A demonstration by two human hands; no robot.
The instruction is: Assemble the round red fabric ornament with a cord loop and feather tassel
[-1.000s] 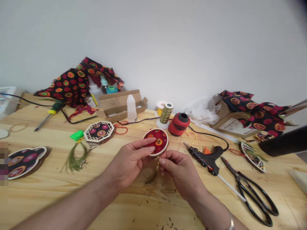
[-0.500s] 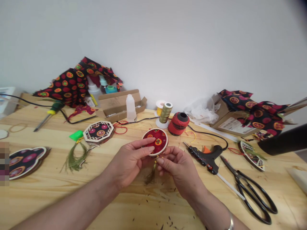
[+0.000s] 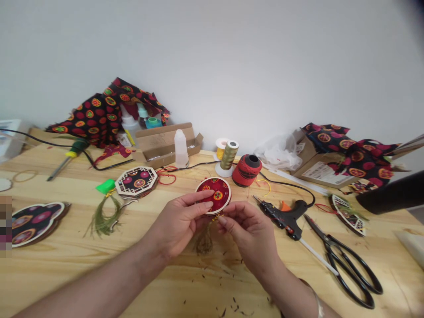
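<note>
My left hand [image 3: 180, 223] grips a round ornament [image 3: 217, 194] with a red patterned fabric face and a pale wooden rim, thumb and fingers on its left edge. An olive-green tassel [image 3: 204, 240] hangs from the ornament's lower edge on a yellow cord. My right hand [image 3: 250, 229] pinches the yellow cord just under the rim, fingertips pressed together. Both hands hover just above the wooden table [image 3: 99, 265].
A black glue gun [image 3: 285, 216] and black scissors [image 3: 347, 265] lie to the right. Thread spools [image 3: 247, 170] stand behind the ornament. An octagonal ornament with a green tassel [image 3: 134, 183], a screwdriver [image 3: 66, 159], a cardboard box [image 3: 165, 143] and patterned fabric [image 3: 102, 115] sit left.
The tassel has swung slightly left and lower. My right fingers have shifted up to the cord at the ornament's rim. The left hand stays put.
</note>
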